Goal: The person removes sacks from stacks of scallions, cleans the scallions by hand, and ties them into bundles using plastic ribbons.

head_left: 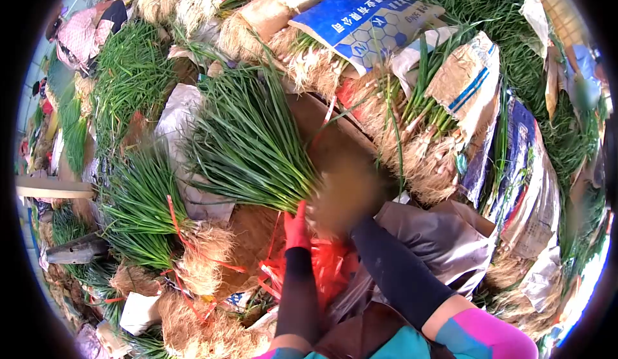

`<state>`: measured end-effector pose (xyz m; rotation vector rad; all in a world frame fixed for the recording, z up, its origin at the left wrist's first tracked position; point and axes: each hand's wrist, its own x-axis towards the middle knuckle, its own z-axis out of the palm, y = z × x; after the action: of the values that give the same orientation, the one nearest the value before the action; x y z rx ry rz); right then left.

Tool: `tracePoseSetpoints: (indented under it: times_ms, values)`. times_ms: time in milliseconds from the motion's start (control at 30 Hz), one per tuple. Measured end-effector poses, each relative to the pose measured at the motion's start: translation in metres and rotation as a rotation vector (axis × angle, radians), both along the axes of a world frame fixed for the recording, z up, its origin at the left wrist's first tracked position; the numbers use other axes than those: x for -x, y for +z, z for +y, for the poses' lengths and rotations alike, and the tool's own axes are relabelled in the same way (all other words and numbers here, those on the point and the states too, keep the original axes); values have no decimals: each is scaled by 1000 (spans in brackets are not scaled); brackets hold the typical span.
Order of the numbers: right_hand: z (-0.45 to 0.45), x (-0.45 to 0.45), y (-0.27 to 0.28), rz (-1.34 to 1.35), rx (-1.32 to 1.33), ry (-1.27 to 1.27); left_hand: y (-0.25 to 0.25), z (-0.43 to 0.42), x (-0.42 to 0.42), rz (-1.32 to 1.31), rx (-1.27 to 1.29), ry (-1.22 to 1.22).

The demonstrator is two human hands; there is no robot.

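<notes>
A big bundle of green onions (pixel 251 143) fans out in front of me, its leaves pointing up and to the left. My left hand (pixel 297 228), in a red glove, is closed around the lower stalks. A brownish blur (pixel 349 195) covers the root end and my right hand, so its fingers cannot be made out; the dark right sleeve (pixel 399 269) leads into that smear. Red plastic strips (pixel 325 269) lie in a heap just below my left hand. To the left lies another green onion bundle (pixel 141 198) with red ties and bushy tan roots (pixel 207 259).
A blue and white printed sack (pixel 364 21) covers rooted stalks at the back. More rooted onions (pixel 412 146) and striped sacks (pixel 473 79) are piled on the right. Leafy heaps (pixel 132 63) rise at left, with another person (pixel 84 34) beyond. A grey-brown apron (pixel 444 240) covers my lap.
</notes>
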<state>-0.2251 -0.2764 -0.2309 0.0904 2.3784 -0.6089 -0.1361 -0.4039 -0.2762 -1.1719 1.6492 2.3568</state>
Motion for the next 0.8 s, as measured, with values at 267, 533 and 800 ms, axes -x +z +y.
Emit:
tracePoseSetpoints:
  times_ms: [267,533,800]
  values:
    - [-11,-5,-91,11,351,226,-67,27,60,-329,84,92]
    - [27,81,83,227,61,400,-102,19,72,-924,515,36]
    - [251,5,230,1075,335,-89,-51,3,63,-583,68,-357]
